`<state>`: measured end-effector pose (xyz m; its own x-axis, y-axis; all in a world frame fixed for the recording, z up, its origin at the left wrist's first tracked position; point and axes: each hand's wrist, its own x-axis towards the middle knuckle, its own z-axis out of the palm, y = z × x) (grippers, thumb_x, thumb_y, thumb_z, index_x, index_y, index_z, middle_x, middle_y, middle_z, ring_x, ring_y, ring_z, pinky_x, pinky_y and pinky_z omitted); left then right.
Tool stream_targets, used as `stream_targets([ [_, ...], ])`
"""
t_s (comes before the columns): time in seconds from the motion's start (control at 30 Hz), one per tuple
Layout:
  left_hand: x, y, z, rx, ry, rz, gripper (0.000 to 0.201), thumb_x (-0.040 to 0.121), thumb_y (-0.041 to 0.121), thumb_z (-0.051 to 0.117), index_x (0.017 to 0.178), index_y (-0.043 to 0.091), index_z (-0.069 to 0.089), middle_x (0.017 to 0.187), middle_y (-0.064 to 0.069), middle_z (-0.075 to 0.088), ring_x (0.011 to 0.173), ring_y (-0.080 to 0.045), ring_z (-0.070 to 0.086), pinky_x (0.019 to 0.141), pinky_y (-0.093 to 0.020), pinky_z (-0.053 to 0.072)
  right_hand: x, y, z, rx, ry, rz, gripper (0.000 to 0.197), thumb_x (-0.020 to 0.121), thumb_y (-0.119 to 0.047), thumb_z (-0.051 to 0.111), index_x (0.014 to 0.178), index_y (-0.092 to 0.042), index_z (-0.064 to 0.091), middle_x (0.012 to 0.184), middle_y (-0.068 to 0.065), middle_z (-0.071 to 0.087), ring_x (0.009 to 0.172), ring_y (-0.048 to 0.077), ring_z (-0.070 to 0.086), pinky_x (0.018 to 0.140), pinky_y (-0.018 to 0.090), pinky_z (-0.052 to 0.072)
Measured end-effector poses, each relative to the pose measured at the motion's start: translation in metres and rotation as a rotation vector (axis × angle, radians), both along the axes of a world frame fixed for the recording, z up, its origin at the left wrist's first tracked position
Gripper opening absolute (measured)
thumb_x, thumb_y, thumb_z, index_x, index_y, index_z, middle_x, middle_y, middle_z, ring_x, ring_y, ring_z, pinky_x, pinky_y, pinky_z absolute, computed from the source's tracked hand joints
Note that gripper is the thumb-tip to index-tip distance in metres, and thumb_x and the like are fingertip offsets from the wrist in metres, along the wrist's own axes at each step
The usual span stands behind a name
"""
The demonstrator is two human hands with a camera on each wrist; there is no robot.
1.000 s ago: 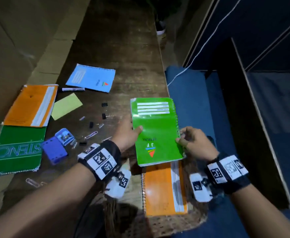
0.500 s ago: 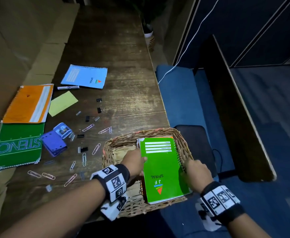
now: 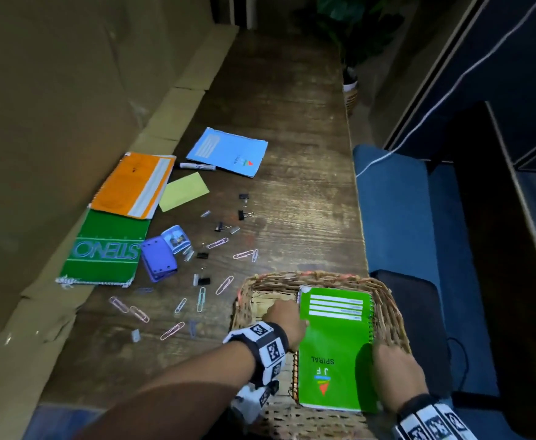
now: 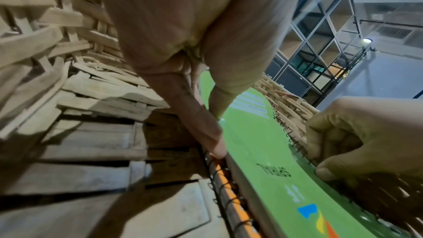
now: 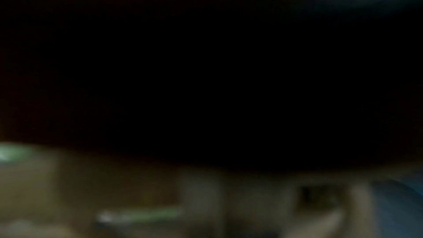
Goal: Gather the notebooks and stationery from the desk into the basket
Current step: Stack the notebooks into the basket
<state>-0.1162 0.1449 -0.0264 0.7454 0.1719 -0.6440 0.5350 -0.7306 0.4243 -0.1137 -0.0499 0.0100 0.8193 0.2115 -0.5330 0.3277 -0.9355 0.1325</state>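
Resting place: green spiral notebook [image 3: 336, 347] lies inside the wicker basket [image 3: 390, 315], on top of an orange notebook [image 4: 231, 195] whose spiral edge shows beneath it in the left wrist view.
Left hand [image 3: 287, 322]: thumb lies on the green cover and a finger [image 4: 206, 133] runs down under the notebook's left edge, pinching that edge.
Right hand [image 3: 393, 373]: fingers curled over the spiral-bound right edge, thumb tip pressed on the cover; the right wrist view is dark and blurred.
Basket position: at the near edge of the wooden desk [image 3: 292, 122].
Desk contents: blue notebook [image 3: 228, 151], a second orange notebook [image 3: 133, 188], green steno pad [image 3: 104, 249], yellow card [image 3: 184, 191], white marker [image 3: 197, 166], purple box [image 3: 158, 259], scattered paper clips [image 3: 217, 243] and binder clips [image 3: 243, 215].
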Motion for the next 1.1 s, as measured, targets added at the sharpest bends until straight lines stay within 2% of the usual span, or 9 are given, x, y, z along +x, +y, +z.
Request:
stream_targets([
  [0.13,-0.001,0.010,0.014,-0.061,0.038,-0.024,0.035,0.086,0.035,0.062,0.071,0.004,0.058,0.075,-0.013,0.061,0.078,-0.033,0.066,0.066,-0.038,0.056,0.008,-0.007,-0.010,0.241,-0.166,0.096,0.114,0.067,-0.015,0.072,0.149,-0.008,-0.006,0.159,0.005,-0.016,0.137,0.030,0.037,0.112,0.032,0.030],
  [0.2,-0.005,0.023,0.033,-0.105,-0.026,-0.012,0.042,0.084,0.038,0.062,0.060,0.004,0.052,0.065,-0.012,0.055,0.076,-0.035,0.065,0.062,-0.038,0.052,0.014,-0.008,-0.013,0.354,-0.202,0.231,0.103,0.075,-0.048,0.057,0.150,-0.011,-0.002,0.159,0.013,-0.003,0.141,0.035,0.021,0.117,0.031,0.012],
  [0.27,-0.013,0.045,0.059,-0.179,-0.158,0.092,0.037,0.083,0.039,0.062,0.069,0.005,0.060,0.076,-0.017,0.065,0.081,-0.032,0.066,0.072,-0.036,0.051,0.027,-0.001,-0.008,0.292,-0.147,0.264,0.097,0.076,-0.078,0.021,0.138,-0.005,0.041,0.148,0.026,0.030,0.135,0.044,0.031,0.114,0.037,0.014],
  [0.4,-0.041,0.138,0.079,-0.279,-0.354,0.495,0.025,0.080,0.043,0.065,0.068,0.022,0.057,0.079,-0.003,0.073,0.067,-0.014,0.065,0.067,-0.026,0.050,0.038,0.092,0.073,0.347,0.012,0.250,0.057,0.064,-0.079,0.046,0.084,-0.031,0.071,0.091,-0.001,0.076,0.092,0.019,0.069,0.082,0.032,0.049],
  [0.6,-0.096,0.304,0.056,-0.022,-0.460,0.961,0.013,0.085,0.019,0.066,0.074,0.017,0.060,0.088,-0.005,0.068,0.085,-0.019,0.061,0.076,-0.023,0.042,0.024,0.262,0.073,1.062,0.718,-0.247,0.026,0.087,-0.012,0.064,0.112,-0.006,0.061,0.088,0.010,0.067,0.076,0.015,0.062,0.068,0.024,0.055],
  [0.73,-0.124,0.370,0.006,0.082,-0.263,1.032,0.019,0.084,0.030,0.063,0.096,0.015,0.060,0.110,-0.017,0.066,0.101,-0.034,0.062,0.093,-0.046,0.051,-0.011,0.376,0.033,0.993,1.103,-0.691,0.003,0.090,-0.010,0.059,0.087,-0.011,0.061,0.084,0.007,0.061,0.073,0.015,0.059,0.064,0.026,0.053],
  [0.87,-0.132,0.385,-0.012,0.243,-0.181,0.901,0.050,0.085,0.034,0.063,0.125,0.007,0.050,0.130,-0.018,0.055,0.120,-0.037,0.051,0.102,-0.046,0.043,-0.025,0.437,-0.013,0.890,0.955,-0.778,0.018,0.083,-0.018,0.066,0.088,-0.003,0.058,0.077,0.012,0.056,0.068,0.024,0.060,0.074,0.038,0.057],
  [0.97,-0.130,0.391,-0.014,0.189,-0.207,0.945,0.054,0.088,0.035,0.060,0.130,0.005,0.046,0.136,-0.019,0.050,0.123,-0.038,0.048,0.104,-0.046,0.041,-0.033,0.454,-0.021,0.846,0.803,-0.731,0.038,0.082,-0.021,0.067,0.109,0.002,0.057,0.108,0.018,0.061,0.103,0.033,0.061,0.092,0.045,0.053],
  [1.1,-0.130,0.400,-0.008,0.088,-0.208,1.039,0.042,0.092,0.031,0.055,0.122,0.001,0.055,0.123,-0.022,0.060,0.111,-0.038,0.057,0.098,-0.043,0.045,-0.034,0.454,-0.020,0.868,0.769,-0.736,0.040,0.084,-0.017,0.062,0.120,0.002,0.057,0.122,0.021,0.061,0.105,0.032,0.061,0.097,0.045,0.051],
])
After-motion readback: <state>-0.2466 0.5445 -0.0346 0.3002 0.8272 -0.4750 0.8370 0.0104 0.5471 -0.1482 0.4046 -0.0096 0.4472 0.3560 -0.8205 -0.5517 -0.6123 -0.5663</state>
